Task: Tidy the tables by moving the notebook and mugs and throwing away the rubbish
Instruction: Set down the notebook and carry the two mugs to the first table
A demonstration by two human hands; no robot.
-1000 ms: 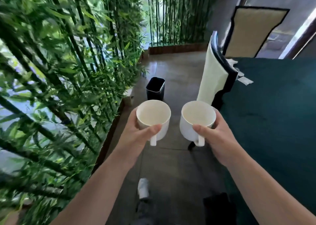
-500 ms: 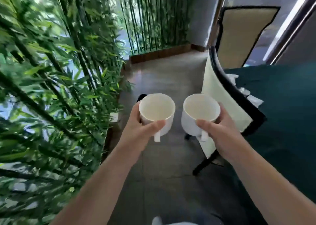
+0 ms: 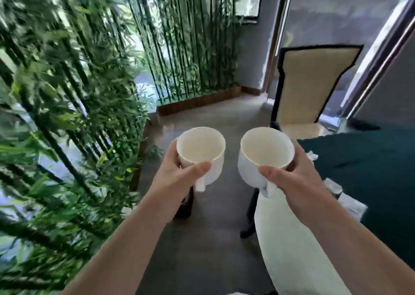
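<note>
Two empty white mugs are held side by side in front of me, above the grey floor. My left hand point(image 3: 177, 178) grips the left mug point(image 3: 202, 151) with the thumb across its near rim. My right hand point(image 3: 298, 178) grips the right mug point(image 3: 265, 153) the same way. Crumpled white rubbish point(image 3: 343, 198) lies at the near left edge of the dark green table point(image 3: 370, 160), just right of my right hand. A black bin point(image 3: 185, 207) on the floor is mostly hidden behind my left hand and wrist. No notebook is visible.
Bamboo plants point(image 3: 67, 115) line the left side and the far wall. A cream chair with a black frame point(image 3: 292, 238) stands close under my right arm, and another chair point(image 3: 312, 86) stands at the table's far end. Grey floor point(image 3: 213, 119) runs between them.
The view has advanced along the aisle and tilted up. The nearer chair has slid under my right arm and the bin has gone behind my left hand. Both mugs stay held.
</note>
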